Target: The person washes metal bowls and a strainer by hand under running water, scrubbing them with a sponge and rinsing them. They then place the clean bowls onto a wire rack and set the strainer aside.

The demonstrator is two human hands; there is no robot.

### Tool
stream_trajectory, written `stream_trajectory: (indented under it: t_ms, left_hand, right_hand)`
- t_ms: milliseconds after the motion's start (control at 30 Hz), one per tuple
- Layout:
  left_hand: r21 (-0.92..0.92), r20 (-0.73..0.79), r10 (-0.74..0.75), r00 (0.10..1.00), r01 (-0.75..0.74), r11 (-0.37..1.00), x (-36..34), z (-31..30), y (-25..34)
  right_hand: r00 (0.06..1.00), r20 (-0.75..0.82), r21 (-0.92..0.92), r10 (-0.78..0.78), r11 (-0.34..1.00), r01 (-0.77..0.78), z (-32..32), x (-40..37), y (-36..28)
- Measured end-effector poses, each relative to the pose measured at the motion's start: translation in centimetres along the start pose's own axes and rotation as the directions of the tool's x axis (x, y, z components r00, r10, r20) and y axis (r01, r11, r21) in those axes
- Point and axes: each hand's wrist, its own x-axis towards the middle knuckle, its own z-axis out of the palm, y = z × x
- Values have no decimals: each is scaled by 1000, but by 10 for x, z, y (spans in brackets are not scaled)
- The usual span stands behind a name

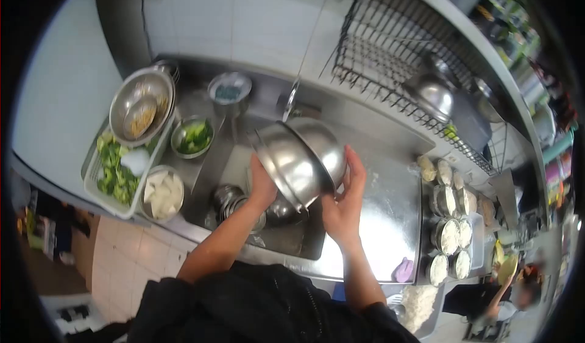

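Note:
Two or more shiny steel mixing bowls point(292, 160), tilted with their rounded undersides showing, are held over the sink point(304, 236). My left hand point(262, 187) grips them on the left; its fingertips are hidden behind the metal. With fingers and thumb curved round the side, my right hand point(344, 206) holds them on the right. Below, in the basin, lie several small steel bowls point(228, 200). The faucet point(292, 99) stands just behind the held bowls.
On the left are a basket of cut greens point(116, 178), a bowl of white chunks point(163, 193) and a colander point(141, 105). A wire rack point(402, 56) hangs above. Several filled containers point(450, 236) and a purple cloth point(403, 270) sit right. Another person point(496, 300) is far right.

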Motion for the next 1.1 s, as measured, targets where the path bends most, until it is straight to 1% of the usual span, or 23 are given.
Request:
stream_trajectory:
  t_ms: [67,133,167,233,300,367,433,467,500,567,600,633,667,700,733,767,833,867,933,967,1033,1067,1100]
  left_hand:
    - [186,64,-17,998,5,983,-25,-34,-67]
    - [-149,-52,-222,974,212,966,-39,-46,-106]
    - [-159,-147,-275,950,252,955,-44,-45,-119]
    - [-21,-390,-295,872,312,950,-50,-25,-108]
    - [-115,-349,-186,919,155,981,-27,9,-88]
    - [-333,-187,-145,971,76,940,0,53,-46]
    - [-312,93,-30,995,58,948,26,86,-8]
    - [-399,382,141,914,25,917,43,86,14]
    - [-400,375,135,917,29,916,63,73,15]
    - [65,587,-46,808,9,998,104,35,17]
    - [70,531,-207,821,201,977,116,1,-1]
    - [32,391,-289,874,301,953,122,-38,-38]
    - [268,259,-305,917,235,934,127,-93,-91]
    - [744,-16,-246,969,176,645,112,-138,-136]
    - [903,-175,-178,968,230,363,87,-175,-180]
    - [913,-239,-390,889,342,222,69,-203,-208]
    - [991,-131,-477,869,122,-50,23,-223,-228]
    - [989,-144,-486,862,137,-50,15,-230,-229]
    - [921,81,-580,811,-283,-267,6,-238,-233]
    - [922,92,-586,805,-290,-255,6,-240,-244]
    - [885,367,-356,860,-440,-153,8,-245,-279]
    - [890,358,-359,862,-431,-149,21,-236,-286]
    - [955,275,-488,829,-294,39,34,-214,-286]
  right_hand:
    - [990,74,-67,123,991,-118,-8,-18,15]
    - [935,317,-602,157,795,70,-19,-27,47]
    - [933,314,-608,175,792,56,-23,-34,50]
    - [828,336,-396,450,864,-309,-21,-38,37]
    - [940,293,-586,173,809,34,9,-37,33]
    - [916,257,-751,-310,532,391,4,0,52]
    - [712,224,-887,-665,163,432,-29,47,12]
    - [550,237,-907,-801,20,420,-37,76,-21]
    - [315,249,-857,-916,-57,512,-35,106,-50]
    - [133,439,-828,-888,-343,443,-52,159,-81]
    - [89,528,-800,-844,-459,386,-61,183,-91]
    - [204,559,-781,-804,-427,456,-60,197,-86]
    - [317,581,-768,-750,-376,518,-59,212,-82]
    - [423,593,-764,-685,-312,565,-58,226,-77]
    - [540,565,-789,-623,-217,575,-62,234,-68]
    - [644,539,-809,-543,-123,575,-65,240,-60]
    - [729,544,-825,-414,-110,554,-65,239,-64]
    - [802,479,-866,-358,-43,498,-64,237,-63]
    - [799,540,-841,-265,-154,518,-63,236,-64]
    - [756,547,-836,-359,-181,518,-70,233,-60]
    - [619,514,-842,-593,-213,495,-84,208,-26]
    - [606,316,-894,-730,-16,447,-79,180,29]
    - [689,43,-849,-724,337,407,-71,148,92]
